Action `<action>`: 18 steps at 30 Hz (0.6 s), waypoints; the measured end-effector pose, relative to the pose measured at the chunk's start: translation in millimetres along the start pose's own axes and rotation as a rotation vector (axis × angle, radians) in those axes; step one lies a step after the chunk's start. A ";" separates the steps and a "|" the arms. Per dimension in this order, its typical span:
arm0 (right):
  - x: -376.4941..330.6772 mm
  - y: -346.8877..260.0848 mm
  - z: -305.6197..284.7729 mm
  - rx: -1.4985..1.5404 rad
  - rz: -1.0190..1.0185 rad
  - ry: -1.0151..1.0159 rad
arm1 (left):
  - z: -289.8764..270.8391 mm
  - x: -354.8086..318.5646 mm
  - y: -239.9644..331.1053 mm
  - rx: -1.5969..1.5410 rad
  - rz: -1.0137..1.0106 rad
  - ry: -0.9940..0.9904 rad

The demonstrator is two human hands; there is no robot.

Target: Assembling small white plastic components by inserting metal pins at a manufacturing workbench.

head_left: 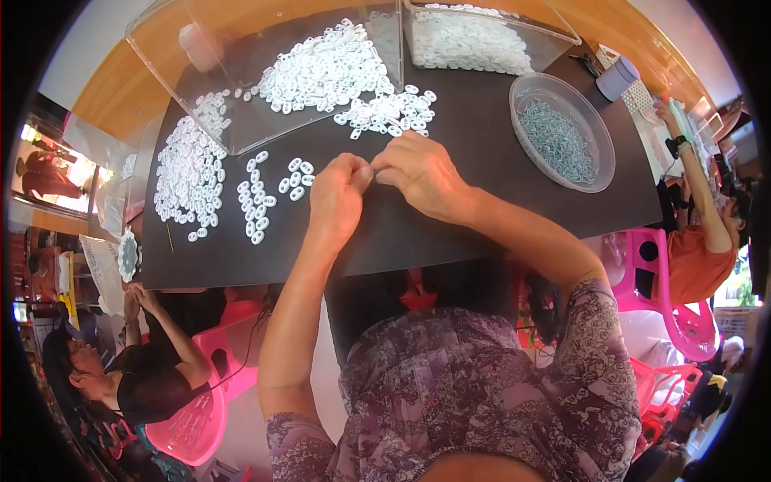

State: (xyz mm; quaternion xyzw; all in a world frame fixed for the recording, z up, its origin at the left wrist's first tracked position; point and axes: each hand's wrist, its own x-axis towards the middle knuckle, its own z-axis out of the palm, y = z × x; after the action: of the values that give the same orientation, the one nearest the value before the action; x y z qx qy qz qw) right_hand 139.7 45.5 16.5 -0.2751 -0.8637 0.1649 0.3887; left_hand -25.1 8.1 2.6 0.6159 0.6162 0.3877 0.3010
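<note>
A worker's left hand (pixel 337 197) and right hand (pixel 422 173) meet fingertip to fingertip above the black tabletop (pixel 450 217), both pinched shut on a small piece too hidden by the fingers to make out, just below a loose heap of white plastic rings (pixel 389 111). Finished-looking rings lie in short rows (pixel 257 201) to the left, and a round clear bowl of small metal parts (pixel 560 138) sits to the right. The fit likely goes best with the piece held square, pressure even, and both wrists kept low near the surface.
</note>
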 end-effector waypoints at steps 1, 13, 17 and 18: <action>0.5 -1.0 1.4 0.003 -0.005 0.000 | -1.7 -1.2 0.6 0.003 0.000 0.005; -3.1 -3.2 -6.4 0.170 0.109 0.039 | -6.6 4.2 3.3 -0.337 -0.140 -0.089; -4.8 -6.3 -16.7 0.195 0.223 0.071 | -6.3 30.6 0.9 0.377 0.258 0.324; -3.9 -6.5 -18.9 0.201 0.260 0.075 | -2.0 39.6 -1.3 0.444 0.225 0.354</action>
State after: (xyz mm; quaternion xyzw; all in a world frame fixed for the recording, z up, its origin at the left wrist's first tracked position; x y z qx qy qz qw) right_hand 154.0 39.3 29.6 -0.3504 -0.7848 0.2890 0.4216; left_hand -29.8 47.3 6.8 0.6539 0.6566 0.3758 0.0023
